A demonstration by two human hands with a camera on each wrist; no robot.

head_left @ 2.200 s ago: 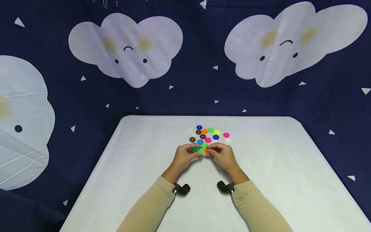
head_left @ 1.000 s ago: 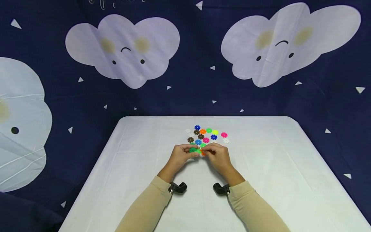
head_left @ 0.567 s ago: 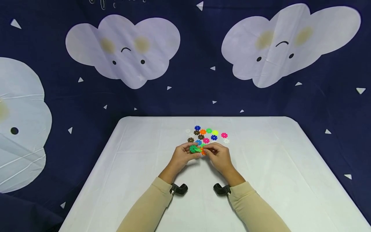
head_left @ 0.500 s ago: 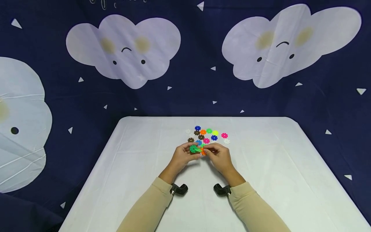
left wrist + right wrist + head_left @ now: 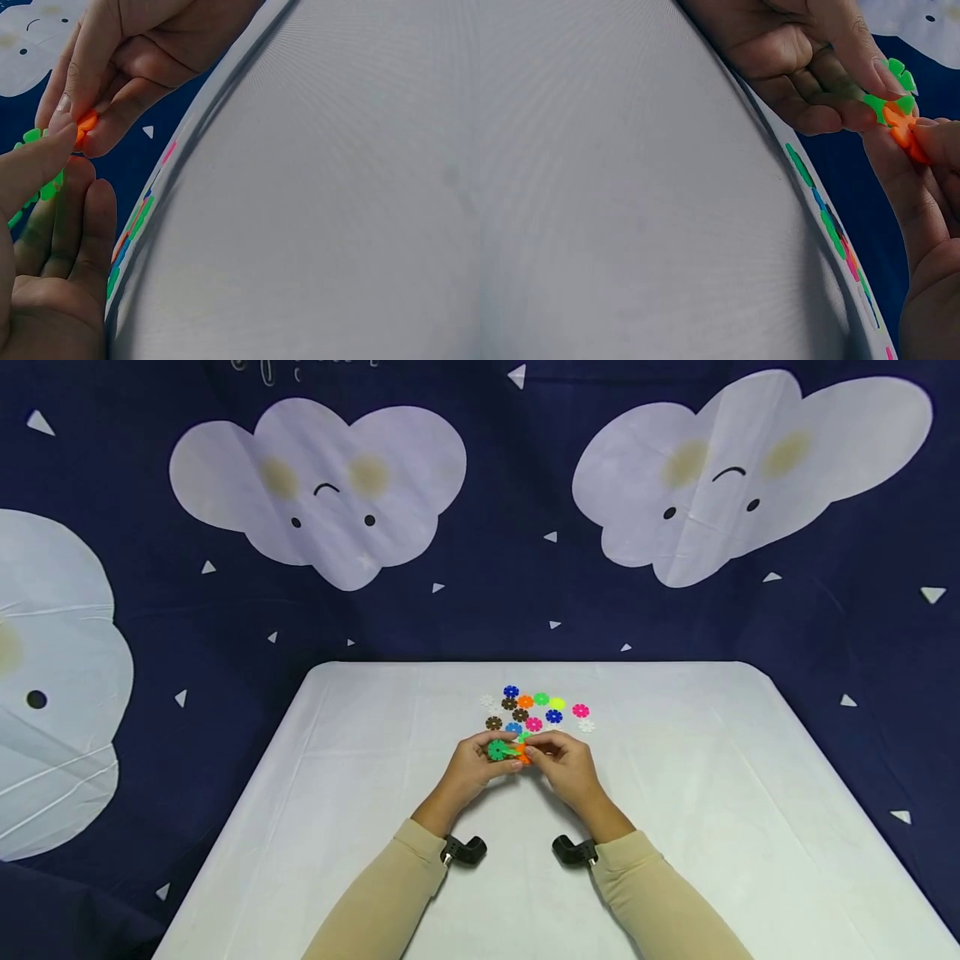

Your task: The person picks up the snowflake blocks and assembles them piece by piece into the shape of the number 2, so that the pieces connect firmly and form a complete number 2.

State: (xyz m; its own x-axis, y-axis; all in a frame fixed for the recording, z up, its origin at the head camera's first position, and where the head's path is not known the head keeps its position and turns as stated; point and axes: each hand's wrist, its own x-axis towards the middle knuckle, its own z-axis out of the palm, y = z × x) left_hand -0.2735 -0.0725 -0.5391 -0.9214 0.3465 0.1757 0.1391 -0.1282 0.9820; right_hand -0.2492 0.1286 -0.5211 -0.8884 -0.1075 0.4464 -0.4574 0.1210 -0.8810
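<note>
Above the white table, my left hand [image 5: 472, 762] pinches joined green snowflake discs [image 5: 497, 750] between thumb and fingers. One darker green disc faces the head camera, and a brighter green one [image 5: 901, 73] shows in the right wrist view. Thumb and forefinger of my right hand [image 5: 567, 766] grip an orange snowflake disc [image 5: 904, 127], which meets the edge of the bright green one. Fingers partly cover the joint, so how deep the slots sit cannot be told. In the left wrist view a bit of the orange disc [image 5: 87, 121] shows between the fingertips.
Just beyond the hands, several loose snowflake discs lie on the table [image 5: 375, 827], among them a pink disc [image 5: 581, 711], a yellow disc [image 5: 557, 703] and a brown disc [image 5: 493, 723]. A dark blue cloud-print curtain [image 5: 517, 602] hangs behind the far edge.
The darker green disc has turned to face the head camera. The orange disc has shifted slightly left, close against the green ones. Both hands stay almost in place.
</note>
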